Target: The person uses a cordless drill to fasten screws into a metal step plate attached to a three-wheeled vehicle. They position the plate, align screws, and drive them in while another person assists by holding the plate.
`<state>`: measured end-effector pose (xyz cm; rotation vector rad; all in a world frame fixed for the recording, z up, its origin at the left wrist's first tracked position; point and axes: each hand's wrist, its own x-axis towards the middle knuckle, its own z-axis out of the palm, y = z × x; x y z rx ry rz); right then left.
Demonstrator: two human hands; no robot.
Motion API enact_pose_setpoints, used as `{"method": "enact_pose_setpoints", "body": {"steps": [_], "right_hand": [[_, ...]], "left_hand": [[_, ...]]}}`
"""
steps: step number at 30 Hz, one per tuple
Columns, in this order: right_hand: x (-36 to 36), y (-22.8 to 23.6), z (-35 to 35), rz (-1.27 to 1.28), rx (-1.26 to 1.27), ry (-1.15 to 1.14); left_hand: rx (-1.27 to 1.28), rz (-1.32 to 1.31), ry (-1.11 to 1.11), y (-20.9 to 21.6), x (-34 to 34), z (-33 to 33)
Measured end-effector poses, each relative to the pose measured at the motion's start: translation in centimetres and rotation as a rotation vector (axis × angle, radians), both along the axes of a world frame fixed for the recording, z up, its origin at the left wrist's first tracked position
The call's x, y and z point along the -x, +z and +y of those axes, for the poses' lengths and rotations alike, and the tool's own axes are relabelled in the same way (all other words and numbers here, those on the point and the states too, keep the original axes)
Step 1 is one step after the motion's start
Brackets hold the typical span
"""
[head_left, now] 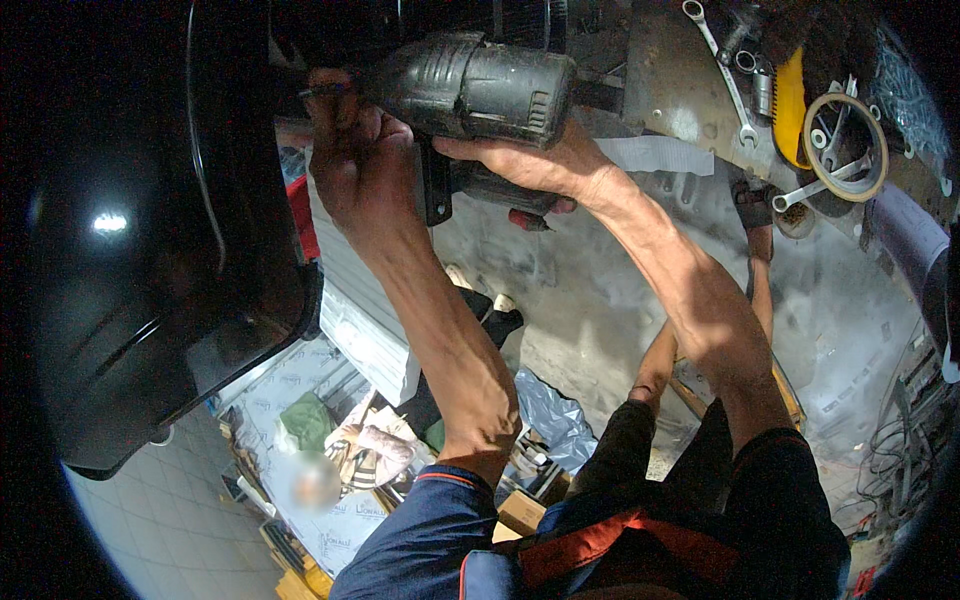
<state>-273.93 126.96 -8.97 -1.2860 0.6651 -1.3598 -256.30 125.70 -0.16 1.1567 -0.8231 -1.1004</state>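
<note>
My right hand [555,165] is closed around the grip of a dark power drill [465,88], held level with its nose pointing left. Most of the grip is hidden by the hand. Close to the nose, my left hand [362,165] has its fingers curled and pressed together against a dark part. What they pinch, if anything, is hidden in shadow. A large glossy black panel [130,270] fills the left side, beside the left hand. Below the drill, a black bracket [436,190] with a hole hangs between my wrists. A small red-tipped piece [528,220] shows under my right hand.
A worktop [665,70] at the upper right carries a combination wrench [722,75], a yellow tool [790,108], a tape roll [881,160] and sockets. Cables [895,420] lie at the right. Lower left, another person [375,445] is near a covered table; a plastic bag [555,420] lies beyond my left arm.
</note>
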Motion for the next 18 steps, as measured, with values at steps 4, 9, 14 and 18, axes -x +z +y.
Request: {"method": "enact_pose_setpoints", "body": {"steps": [4,9,14,18], "right_hand": [[-0.2,-0.1,-0.7,0.011,0.028,-0.023],[-0.1,0.1,-2.1,0.015,0.140,-0.074],[0.0,0.9,-3.0,0.039,0.146,-0.052],[-0.2,1.1,-3.0,0.110,0.161,-0.030]], "left_hand": [[0.000,0.015,0.008,-0.2,-0.5,0.1],[-0.003,0.068,0.007,-0.1,-1.1,-0.2],[-0.044,0.214,-0.005,-0.1,-2.2,0.1],[-0.103,0.476,-0.088,0.7,-1.3,0.9]]}}
